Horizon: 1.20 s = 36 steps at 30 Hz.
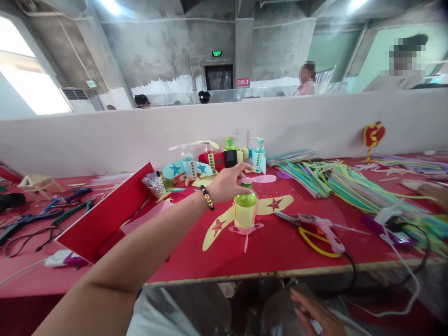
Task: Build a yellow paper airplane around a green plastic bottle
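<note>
My left hand [229,183] reaches out over the table to the top of a bottle plane. Its thumb and fingers are apart beside the green cap and the pink paper propeller [264,178]; whether they touch is unclear. The bottle [245,210] stands upright, green above with a yellow paper band round it. Yellow wings with red stars [276,204] spread from its sides, and a small pink tail piece [247,229] sits at its base. Low in the view, below the table edge, my right hand [317,312] holds nothing, its fingers stretched out.
A pink glue gun [324,228] lies by yellow-handled scissors [315,240] at right. Colourful strips [336,182] are piled behind. Several finished bottle planes [189,165] line the white partition [140,133]. A red board [112,210], a pen cup [154,183] and pliers [31,221] are at left.
</note>
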Each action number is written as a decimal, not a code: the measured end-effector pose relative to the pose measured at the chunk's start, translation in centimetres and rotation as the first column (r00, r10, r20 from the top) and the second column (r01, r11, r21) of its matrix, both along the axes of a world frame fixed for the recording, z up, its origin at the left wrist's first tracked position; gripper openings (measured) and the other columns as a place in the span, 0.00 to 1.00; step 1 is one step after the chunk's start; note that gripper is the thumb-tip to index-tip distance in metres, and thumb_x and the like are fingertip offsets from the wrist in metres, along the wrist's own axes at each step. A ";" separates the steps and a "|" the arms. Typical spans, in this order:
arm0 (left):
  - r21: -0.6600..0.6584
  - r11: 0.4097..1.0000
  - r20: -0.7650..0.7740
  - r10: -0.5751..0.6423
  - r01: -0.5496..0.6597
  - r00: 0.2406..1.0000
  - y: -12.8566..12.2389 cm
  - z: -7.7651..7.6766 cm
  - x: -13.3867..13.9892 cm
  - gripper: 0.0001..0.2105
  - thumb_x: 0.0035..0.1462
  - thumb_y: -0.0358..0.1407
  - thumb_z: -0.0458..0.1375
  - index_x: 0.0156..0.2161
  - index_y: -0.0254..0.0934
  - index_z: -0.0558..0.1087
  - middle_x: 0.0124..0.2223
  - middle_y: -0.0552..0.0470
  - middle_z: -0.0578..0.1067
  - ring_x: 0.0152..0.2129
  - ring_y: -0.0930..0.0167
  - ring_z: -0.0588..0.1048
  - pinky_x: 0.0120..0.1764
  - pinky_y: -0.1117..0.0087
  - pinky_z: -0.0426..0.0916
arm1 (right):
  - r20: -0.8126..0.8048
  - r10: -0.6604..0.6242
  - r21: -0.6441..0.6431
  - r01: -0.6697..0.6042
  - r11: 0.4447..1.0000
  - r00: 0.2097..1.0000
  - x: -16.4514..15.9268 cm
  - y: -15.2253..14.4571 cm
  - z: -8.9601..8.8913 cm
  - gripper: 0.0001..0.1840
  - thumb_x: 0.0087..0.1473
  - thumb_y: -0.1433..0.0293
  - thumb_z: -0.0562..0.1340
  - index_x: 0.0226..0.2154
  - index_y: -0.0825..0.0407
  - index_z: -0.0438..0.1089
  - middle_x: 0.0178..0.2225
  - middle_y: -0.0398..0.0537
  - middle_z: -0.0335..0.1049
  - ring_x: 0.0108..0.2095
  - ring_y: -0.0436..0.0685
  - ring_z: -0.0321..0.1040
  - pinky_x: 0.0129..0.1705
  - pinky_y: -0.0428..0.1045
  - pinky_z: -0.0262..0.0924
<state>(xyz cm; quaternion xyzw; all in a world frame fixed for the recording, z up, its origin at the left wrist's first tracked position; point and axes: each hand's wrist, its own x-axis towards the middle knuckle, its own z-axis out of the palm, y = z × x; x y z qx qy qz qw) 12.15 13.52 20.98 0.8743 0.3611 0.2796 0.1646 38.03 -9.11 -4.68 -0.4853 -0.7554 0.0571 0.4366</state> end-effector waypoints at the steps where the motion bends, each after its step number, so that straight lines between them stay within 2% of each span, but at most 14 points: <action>1: -0.009 1.000 0.006 -0.011 0.011 1.000 0.1 0.0 0.0 0.28 0.47 0.34 0.68 0.53 0.39 0.66 0.36 0.53 0.77 0.33 0.68 0.76 0.38 0.65 0.70 | -0.008 0.000 -0.021 0.000 1.000 1.000 0.1 -0.1 -0.5 0.18 0.57 0.66 0.61 0.50 0.42 0.74 0.35 0.44 0.81 0.28 0.54 0.79 0.31 0.41 0.74; 7: -0.001 0.997 -0.024 -0.078 0.078 0.997 1.1 0.4 -0.6 0.26 0.47 0.34 0.68 0.52 0.38 0.68 0.39 0.50 0.79 0.33 0.69 0.77 0.39 0.66 0.71 | -0.032 0.010 -0.121 -0.013 0.993 0.999 -0.2 -0.2 -1.9 0.16 0.57 0.66 0.60 0.46 0.41 0.77 0.32 0.43 0.81 0.26 0.55 0.79 0.29 0.42 0.73; 12: 0.042 0.997 -0.087 -0.061 0.065 0.994 0.9 0.6 -0.9 0.25 0.48 0.36 0.68 0.52 0.37 0.72 0.49 0.45 0.78 0.44 0.64 0.77 0.47 0.62 0.71 | -0.048 0.006 -0.168 -0.015 0.986 0.999 -0.2 -0.4 -2.7 0.17 0.56 0.68 0.60 0.46 0.40 0.76 0.33 0.43 0.82 0.29 0.56 0.79 0.31 0.42 0.74; 16: 0.154 0.987 -0.137 -0.024 0.045 0.990 0.4 0.2 -1.4 0.27 0.51 0.39 0.67 0.56 0.38 0.70 0.54 0.44 0.75 0.50 0.61 0.74 0.53 0.58 0.69 | -0.089 -0.016 -0.203 -0.002 0.979 0.996 0.0 -0.6 -3.4 0.16 0.56 0.66 0.61 0.46 0.40 0.77 0.32 0.42 0.81 0.28 0.56 0.79 0.29 0.43 0.74; 19: 0.252 0.968 -0.168 0.028 0.015 0.985 0.0 -0.5 -1.7 0.27 0.55 0.41 0.64 0.58 0.38 0.68 0.56 0.42 0.74 0.52 0.60 0.73 0.54 0.56 0.68 | -0.109 -0.035 -0.169 0.016 0.986 0.993 0.1 -0.6 -3.7 0.14 0.56 0.64 0.61 0.44 0.41 0.78 0.32 0.44 0.81 0.27 0.57 0.79 0.29 0.44 0.74; 25: 0.385 0.923 -0.133 0.035 0.019 0.991 -0.1 -2.1 -1.5 0.16 0.61 0.38 0.58 0.54 0.37 0.72 0.55 0.44 0.75 0.52 0.62 0.73 0.55 0.56 0.67 | -0.112 -0.052 -0.187 0.030 0.982 0.992 0.1 -0.7 -3.4 0.13 0.56 0.61 0.61 0.42 0.43 0.78 0.31 0.45 0.81 0.27 0.55 0.79 0.29 0.43 0.73; 32: 0.419 0.907 -0.072 0.067 -0.031 0.995 0.1 -3.0 -1.0 0.14 0.61 0.36 0.58 0.52 0.39 0.74 0.54 0.47 0.76 0.51 0.64 0.74 0.55 0.57 0.68 | -0.131 -0.075 -0.230 0.043 0.972 0.989 0.2 -1.0 -3.4 0.15 0.57 0.59 0.60 0.42 0.44 0.79 0.32 0.48 0.81 0.27 0.58 0.79 0.28 0.45 0.74; 36: 0.406 0.912 -0.039 0.079 -0.056 0.996 -0.2 -3.0 -1.0 0.15 0.60 0.34 0.60 0.52 0.38 0.74 0.53 0.45 0.77 0.51 0.64 0.74 0.54 0.57 0.68 | -0.134 -0.068 -0.224 0.037 0.974 0.989 0.5 -1.0 -4.1 0.15 0.57 0.59 0.61 0.42 0.45 0.79 0.33 0.48 0.81 0.28 0.55 0.79 0.28 0.42 0.73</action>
